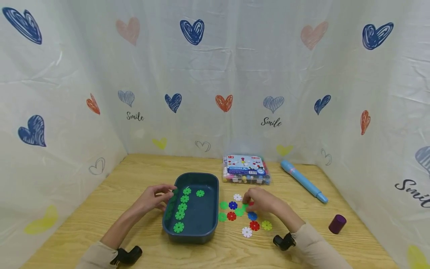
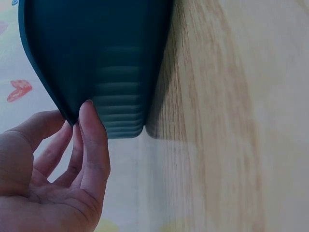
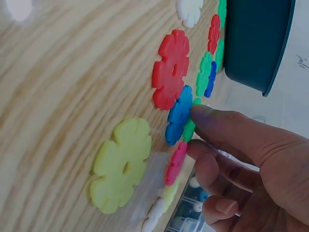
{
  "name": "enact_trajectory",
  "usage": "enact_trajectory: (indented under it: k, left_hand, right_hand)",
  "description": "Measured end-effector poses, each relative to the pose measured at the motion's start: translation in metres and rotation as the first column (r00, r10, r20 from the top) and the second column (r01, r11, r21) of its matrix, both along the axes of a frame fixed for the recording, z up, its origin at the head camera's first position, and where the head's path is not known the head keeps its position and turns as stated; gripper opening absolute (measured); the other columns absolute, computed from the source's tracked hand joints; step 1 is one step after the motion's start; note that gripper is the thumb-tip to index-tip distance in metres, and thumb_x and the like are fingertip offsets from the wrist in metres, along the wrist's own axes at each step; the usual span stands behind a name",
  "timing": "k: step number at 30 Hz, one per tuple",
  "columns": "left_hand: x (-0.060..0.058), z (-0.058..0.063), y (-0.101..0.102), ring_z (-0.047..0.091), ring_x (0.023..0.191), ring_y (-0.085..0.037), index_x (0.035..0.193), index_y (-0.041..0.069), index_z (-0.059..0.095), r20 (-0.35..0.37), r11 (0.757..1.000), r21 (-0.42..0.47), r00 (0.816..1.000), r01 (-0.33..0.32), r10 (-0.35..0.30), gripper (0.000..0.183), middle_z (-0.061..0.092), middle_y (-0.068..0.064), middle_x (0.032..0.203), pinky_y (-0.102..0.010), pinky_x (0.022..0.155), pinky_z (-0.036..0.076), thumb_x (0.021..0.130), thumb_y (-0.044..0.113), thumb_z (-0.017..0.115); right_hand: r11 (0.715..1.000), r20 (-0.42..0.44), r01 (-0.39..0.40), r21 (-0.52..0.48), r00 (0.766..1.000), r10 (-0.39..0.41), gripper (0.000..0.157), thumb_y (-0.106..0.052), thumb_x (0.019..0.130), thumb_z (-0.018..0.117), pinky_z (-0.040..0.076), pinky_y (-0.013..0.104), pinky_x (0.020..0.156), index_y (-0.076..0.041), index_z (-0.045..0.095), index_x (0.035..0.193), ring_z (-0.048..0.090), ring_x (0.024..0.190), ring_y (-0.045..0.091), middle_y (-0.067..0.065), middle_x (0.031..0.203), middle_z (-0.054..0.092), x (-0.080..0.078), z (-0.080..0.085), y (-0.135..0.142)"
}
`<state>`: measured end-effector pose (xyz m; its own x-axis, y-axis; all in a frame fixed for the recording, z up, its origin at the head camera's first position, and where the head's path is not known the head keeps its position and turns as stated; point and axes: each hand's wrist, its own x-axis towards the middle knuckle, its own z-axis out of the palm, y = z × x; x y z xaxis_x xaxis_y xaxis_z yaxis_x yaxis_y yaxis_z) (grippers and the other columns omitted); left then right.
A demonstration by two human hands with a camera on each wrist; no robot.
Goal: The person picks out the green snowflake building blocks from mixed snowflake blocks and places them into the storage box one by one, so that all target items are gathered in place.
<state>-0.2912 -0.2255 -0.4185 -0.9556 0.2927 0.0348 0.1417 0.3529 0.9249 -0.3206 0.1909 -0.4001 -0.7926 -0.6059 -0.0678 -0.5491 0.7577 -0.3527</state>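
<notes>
My left hand [image 1: 152, 198] pinches the left rim of a dark teal plastic tray [image 1: 198, 239] between thumb and fingers. Inside the tray, several green flower-shaped discs [image 1: 180, 215] form a line along its left side, and one more green disc [image 1: 200, 193] lies to the right of them. To the right of the tray, my right hand [image 1: 263, 200] is low over a loose group of discs. Its thumb and forefinger pinch a green disc [image 3: 189, 128] at the edges. A blue disc [image 3: 179, 115] and a pinkish-red disc [image 3: 175, 163] lie close beside those fingertips.
Red [image 1: 254, 225], yellow [image 1: 267, 225] and white [image 1: 246, 232] discs lie on the wooden table nearer me. A clear case of small coloured parts [image 1: 246, 170] stands at the back. Further right are a light blue tube [image 1: 304, 181] and a dark purple cylinder [image 1: 337, 224].
</notes>
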Motion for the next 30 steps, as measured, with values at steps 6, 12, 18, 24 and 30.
enact_trajectory:
  k: [6, 12, 18, 24, 30]
  left_hand:
    - [0.000, 0.001, 0.002, 0.063, 0.084, -0.020, 0.134, 0.001, 0.055, -0.008, 1.000, 0.004, 1.000, 0.001, -0.001, 0.049, 0.060, -0.023, 0.115, -0.033, 0.066, 0.061, 0.096, 0.031, 0.063]
    - [0.000, -0.001, 0.001, 0.064, 0.084, -0.020, 0.134, 0.001, 0.056, 0.006, 1.000, 0.006, 1.000, -0.010, 0.010, 0.048, 0.060, -0.022, 0.114, -0.033, 0.066, 0.061, 0.096, 0.031, 0.063]
    - [0.000, -0.002, 0.000, 0.064, 0.082, -0.018, 0.133, 0.003, 0.057, -0.001, 1.000, 0.002, 1.000, -0.006, 0.006, 0.047, 0.061, -0.019, 0.112, -0.034, 0.066, 0.061, 0.096, 0.031, 0.063]
    - [0.000, 0.000, 0.000, 0.064, 0.082, -0.018, 0.133, 0.003, 0.057, 0.000, 1.000, -0.009, 1.000, -0.011, 0.011, 0.047, 0.062, -0.018, 0.112, -0.034, 0.067, 0.061, 0.096, 0.032, 0.063]
    - [0.000, 0.000, 0.000, 0.064, 0.083, -0.020, 0.133, 0.003, 0.057, -0.008, 1.000, -0.003, 1.000, 0.004, -0.004, 0.047, 0.061, -0.021, 0.112, -0.035, 0.066, 0.061, 0.096, 0.031, 0.064]
  right_hand:
    - [0.999, 0.032, 0.015, -0.033, 0.999, -0.014, 0.012, -0.010, 0.083, 0.077, 0.055, 0.032, 0.077, -0.008, 0.072, 0.094, 0.062, 0.085, 0.017, 0.003, 0.093, 0.070, -0.003, -0.001, 0.003]
    - [0.999, 0.094, -0.020, -0.046, 0.995, 0.025, 0.013, -0.010, 0.085, 0.076, 0.051, 0.026, 0.073, -0.008, 0.069, 0.096, 0.056, 0.081, 0.014, 0.001, 0.092, 0.067, -0.010, -0.001, 0.005]
    - [0.997, 0.154, -0.010, -0.079, 0.988, 0.022, 0.016, -0.010, 0.084, 0.077, 0.046, 0.022, 0.066, -0.007, 0.066, 0.095, 0.051, 0.074, 0.010, 0.002, 0.086, 0.062, -0.015, -0.001, 0.007]
    - [0.994, 0.136, -0.035, -0.104, 0.989, 0.049, 0.022, -0.009, 0.081, 0.078, 0.046, 0.023, 0.065, -0.006, 0.061, 0.094, 0.052, 0.075, 0.012, 0.005, 0.086, 0.061, -0.016, 0.000, 0.009]
    - [0.992, 0.118, -0.041, -0.119, 0.991, 0.055, 0.020, -0.006, 0.081, 0.077, 0.048, 0.023, 0.064, -0.006, 0.062, 0.093, 0.056, 0.077, 0.014, 0.006, 0.088, 0.064, -0.016, 0.001, 0.010]
